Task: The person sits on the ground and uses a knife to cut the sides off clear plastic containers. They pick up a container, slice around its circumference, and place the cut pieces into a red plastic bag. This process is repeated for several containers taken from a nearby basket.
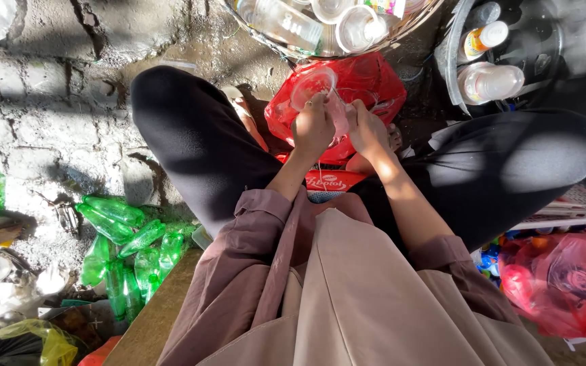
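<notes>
Gripping clear plastic cup (313,87): left hand (313,127), right hand (367,129); red bag (367,85) beneath.

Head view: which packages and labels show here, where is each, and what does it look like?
Red packet: on the ground between the knees, below both hands; flat, red with white lettering.
Labelled bottle: top right, lying in a dark tub; white cap, orange-yellow label.
Red plastic bag: behind the hands; crumpled, glossy.
Second red bag: bottom right, dark round print.
Clear cup: held in the left hand and right hand; unlabelled.
</notes>
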